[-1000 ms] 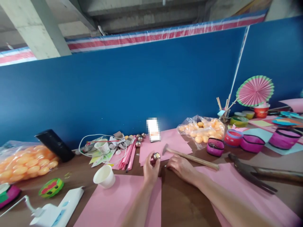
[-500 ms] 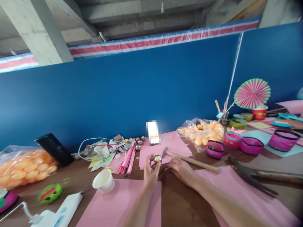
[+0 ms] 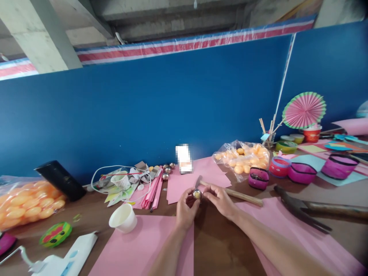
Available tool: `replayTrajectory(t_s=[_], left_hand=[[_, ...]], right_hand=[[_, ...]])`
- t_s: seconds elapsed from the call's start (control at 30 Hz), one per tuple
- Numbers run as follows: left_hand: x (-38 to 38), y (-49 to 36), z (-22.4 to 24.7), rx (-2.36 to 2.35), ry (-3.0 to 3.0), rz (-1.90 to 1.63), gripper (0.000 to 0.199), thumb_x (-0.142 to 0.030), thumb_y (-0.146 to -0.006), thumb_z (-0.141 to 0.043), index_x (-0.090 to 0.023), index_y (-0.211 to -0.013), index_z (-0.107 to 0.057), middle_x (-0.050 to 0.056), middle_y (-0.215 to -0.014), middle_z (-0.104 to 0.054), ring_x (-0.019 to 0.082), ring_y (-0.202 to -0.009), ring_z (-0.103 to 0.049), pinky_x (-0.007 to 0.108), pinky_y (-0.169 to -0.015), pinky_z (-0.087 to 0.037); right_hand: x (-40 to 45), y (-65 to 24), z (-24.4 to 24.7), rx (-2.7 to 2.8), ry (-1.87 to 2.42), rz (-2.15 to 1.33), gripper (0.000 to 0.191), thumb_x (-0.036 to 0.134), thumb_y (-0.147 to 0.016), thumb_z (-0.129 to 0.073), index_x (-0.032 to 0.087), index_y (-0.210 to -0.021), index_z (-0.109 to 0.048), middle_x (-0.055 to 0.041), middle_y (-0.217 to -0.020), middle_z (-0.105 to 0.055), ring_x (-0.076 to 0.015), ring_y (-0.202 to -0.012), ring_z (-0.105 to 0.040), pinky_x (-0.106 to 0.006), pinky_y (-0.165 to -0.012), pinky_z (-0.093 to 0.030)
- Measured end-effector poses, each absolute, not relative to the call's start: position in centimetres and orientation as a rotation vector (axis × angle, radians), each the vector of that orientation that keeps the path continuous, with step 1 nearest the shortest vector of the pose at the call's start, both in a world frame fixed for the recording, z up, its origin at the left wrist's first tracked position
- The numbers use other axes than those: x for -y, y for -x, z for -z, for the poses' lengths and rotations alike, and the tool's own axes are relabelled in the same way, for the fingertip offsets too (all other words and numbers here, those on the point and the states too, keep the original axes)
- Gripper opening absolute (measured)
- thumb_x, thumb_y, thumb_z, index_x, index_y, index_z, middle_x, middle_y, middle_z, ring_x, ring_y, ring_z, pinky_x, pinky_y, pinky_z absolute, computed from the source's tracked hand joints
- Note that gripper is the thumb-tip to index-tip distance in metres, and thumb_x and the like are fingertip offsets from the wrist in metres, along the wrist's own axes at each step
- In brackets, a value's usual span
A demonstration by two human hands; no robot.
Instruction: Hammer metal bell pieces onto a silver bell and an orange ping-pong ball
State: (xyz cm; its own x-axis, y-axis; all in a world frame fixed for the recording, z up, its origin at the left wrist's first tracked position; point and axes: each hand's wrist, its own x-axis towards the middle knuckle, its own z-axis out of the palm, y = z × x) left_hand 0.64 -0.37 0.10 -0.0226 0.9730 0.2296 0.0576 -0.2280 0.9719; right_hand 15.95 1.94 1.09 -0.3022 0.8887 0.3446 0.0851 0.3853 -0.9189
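Before the slim wooden-handled hammer, both hands, left and right, pinch a shiny silver ball.

The partition is coloured solid blue; the paper fan is pleated in pink, edged with green.

No text, brand or number can be read. Marks on the black box by the back edge of the bench, and on the white power strip toward its near left corner, are seemingly too blurred.
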Motion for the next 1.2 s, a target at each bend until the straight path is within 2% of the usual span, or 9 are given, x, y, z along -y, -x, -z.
replayTrajectory(t_s=[0.17, 0.37, 0.83, 1.2], left_hand=[[0.5, -0.8, -0.3, -1.147, -1.417, -1.380, 0.040, -0.021, -0.069, -0.061, -0.015, -0.106, -0.050, 0.011, -0.100, -0.062, 0.020, -0.090, -0.060, 0.035, -0.081, -0.049], [0.4, -1.0, 0.0, -1.090, -1.407, -1.400, 0.038, -0.020, -0.067, -0.062, -0.016, -0.104, -0.051, 0.010, -0.102, -0.062, 0.021, -0.092, -0.060, 0.036, -0.083, -0.047], [0.6, -1.0, -0.3, -1.081, -1.384, -1.390, 0.036, -0.018, -0.065, -0.063, -0.016, -0.100, -0.053, 0.010, -0.101, -0.062, 0.021, -0.092, -0.060, 0.035, -0.083, -0.048], [0.5, -1.0, -0.1, -1.068, -1.350, -1.404, 0.037, -0.015, -0.064, -0.063, -0.016, -0.100, -0.053, 0.010, -0.101, -0.063, 0.021, -0.093, -0.060, 0.035, -0.084, -0.047]], right_hand=[[-1.9, -15.8, -1.1, 1.746, 0.821, -0.978, 0.015, 0.030, -0.080, -0.051, 0.017, -0.076, -0.055, -0.0019, -0.080, -0.059, -0.0160, -0.080, -0.054, -0.030, -0.078, -0.043], [-2.0, -15.9, -0.7, 1.758, 0.815, -1.001, 0.018, 0.034, -0.081, -0.051, 0.016, -0.078, -0.057, -0.0056, -0.102, -0.059, -0.0187, -0.100, -0.051, -0.034, -0.092, -0.036], [-1.6, -15.9, -1.7, 1.776, 0.789, -1.046, 0.023, 0.035, -0.083, -0.048, 0.017, -0.072, -0.055, -0.0027, -0.081, -0.061, -0.0179, -0.084, -0.055, -0.031, -0.081, -0.041], [-1.7, -15.9, -1.6, 1.794, 0.807, -1.046, 0.026, 0.037, -0.083, -0.047, 0.016, -0.071, -0.056, -0.0034, -0.081, -0.063, -0.0178, -0.083, -0.056, -0.030, -0.079, -0.042]])
